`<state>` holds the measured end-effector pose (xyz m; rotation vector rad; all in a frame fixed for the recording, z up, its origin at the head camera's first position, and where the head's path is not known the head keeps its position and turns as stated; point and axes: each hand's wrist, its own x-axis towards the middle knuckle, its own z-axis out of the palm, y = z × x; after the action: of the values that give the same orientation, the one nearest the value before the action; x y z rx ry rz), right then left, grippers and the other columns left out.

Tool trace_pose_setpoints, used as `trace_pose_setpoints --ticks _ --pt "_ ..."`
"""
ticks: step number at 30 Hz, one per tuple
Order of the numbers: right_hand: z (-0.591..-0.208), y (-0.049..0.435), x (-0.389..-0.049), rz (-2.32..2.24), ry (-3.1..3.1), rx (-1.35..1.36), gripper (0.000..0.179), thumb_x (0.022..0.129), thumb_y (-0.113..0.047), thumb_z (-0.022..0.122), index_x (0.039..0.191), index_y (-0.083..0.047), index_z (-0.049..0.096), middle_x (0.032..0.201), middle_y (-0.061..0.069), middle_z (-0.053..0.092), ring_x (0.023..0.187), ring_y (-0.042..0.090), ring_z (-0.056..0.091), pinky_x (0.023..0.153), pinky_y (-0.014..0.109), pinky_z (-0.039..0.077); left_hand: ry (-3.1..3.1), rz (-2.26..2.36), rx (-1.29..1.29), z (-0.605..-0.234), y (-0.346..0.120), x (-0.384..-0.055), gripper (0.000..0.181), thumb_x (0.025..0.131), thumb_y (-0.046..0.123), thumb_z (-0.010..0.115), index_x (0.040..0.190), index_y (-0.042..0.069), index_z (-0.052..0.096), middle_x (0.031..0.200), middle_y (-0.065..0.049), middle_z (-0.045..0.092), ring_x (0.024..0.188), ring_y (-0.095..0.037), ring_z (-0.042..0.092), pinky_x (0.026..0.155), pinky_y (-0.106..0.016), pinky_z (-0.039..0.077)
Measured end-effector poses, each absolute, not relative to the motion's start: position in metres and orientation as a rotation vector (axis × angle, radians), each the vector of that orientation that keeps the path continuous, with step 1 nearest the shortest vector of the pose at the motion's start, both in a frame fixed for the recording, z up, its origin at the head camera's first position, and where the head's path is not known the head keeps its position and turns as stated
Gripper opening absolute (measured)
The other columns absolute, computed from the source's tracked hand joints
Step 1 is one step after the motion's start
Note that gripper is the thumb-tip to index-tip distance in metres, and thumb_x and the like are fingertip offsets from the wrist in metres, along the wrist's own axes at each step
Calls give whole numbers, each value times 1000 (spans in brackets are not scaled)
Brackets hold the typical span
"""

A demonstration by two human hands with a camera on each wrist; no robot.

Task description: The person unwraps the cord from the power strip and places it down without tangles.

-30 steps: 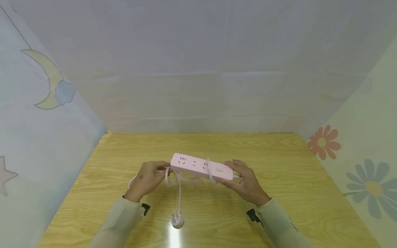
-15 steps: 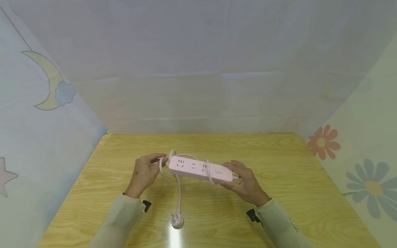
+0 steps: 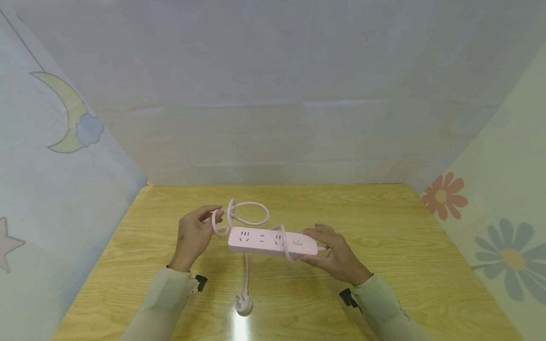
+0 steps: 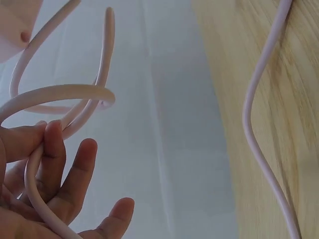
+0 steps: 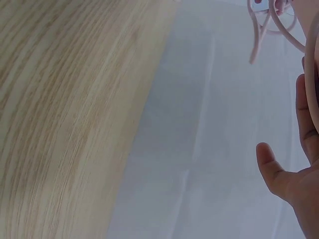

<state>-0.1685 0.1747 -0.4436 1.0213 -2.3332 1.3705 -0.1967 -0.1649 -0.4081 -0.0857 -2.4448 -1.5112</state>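
A pink power strip is held above the table, its socket face toward the head camera. My right hand grips its right end between thumb and fingers, beside the switch. One turn of the pink cord wraps around the strip near that end. Off the strip's left end, my left hand pinches the cord between thumb and fingertip, as the left wrist view shows; loose loops of cord stand beyond the fingers. The three-pin plug lies on the table toward the front, its cord running up behind the strip.
The wooden table ends at a pale cloth backdrop at the back. Printed cloth walls stand at both sides, with a moon on the left and flowers on the right.
My left hand has moved left and away from the body with the cord, raising loops behind the strip's left end. The strip has shifted slightly left and lower in view. The plug stays put.
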Motion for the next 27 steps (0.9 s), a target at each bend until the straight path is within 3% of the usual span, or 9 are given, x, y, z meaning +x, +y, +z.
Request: trace_pose_setpoints --ticks 7,13,19,23,27 --pt "-443 172 -167 1361 -2373 1025 48 76 -5 85 120 -3 67 117 9 71 115 36 58 101 72 30 -2363 -1562 -80 -403 -167 -194 24 95 15 71 114 0 72 95 -19 73 90 -30 73 69 -23 58" --pt "-444 173 -167 1350 -2385 1028 47 77 -6 85 120 -2 67 116 8 71 117 39 56 100 72 30 -2270 -1536 -112 -401 -168 -192 22 94 11 71 111 -3 72 94 -22 73 87 -30 73 73 -16 54" --pt "-447 173 -170 1328 -2361 1076 46 77 -5 84 119 -2 68 114 8 72 109 29 63 101 72 29 -2231 -1549 -104 -396 -168 -190 20 93 7 72 110 -3 73 93 -20 74 83 -11 72 72 -16 55" --pt "-447 173 -169 1336 -2378 1058 45 77 -7 84 120 -3 68 115 9 71 112 36 61 101 74 28 -2211 -1552 -118 -393 -168 -188 19 92 5 72 110 -3 73 94 -20 74 80 -1 69 72 -15 55" --pt "-446 173 -166 1338 -2417 1007 46 78 -9 84 120 -3 68 118 12 70 121 49 51 99 76 28 -2201 -1587 -125 -391 -169 -184 20 93 6 72 110 -2 73 94 -20 74 82 -2 69 74 -15 54"
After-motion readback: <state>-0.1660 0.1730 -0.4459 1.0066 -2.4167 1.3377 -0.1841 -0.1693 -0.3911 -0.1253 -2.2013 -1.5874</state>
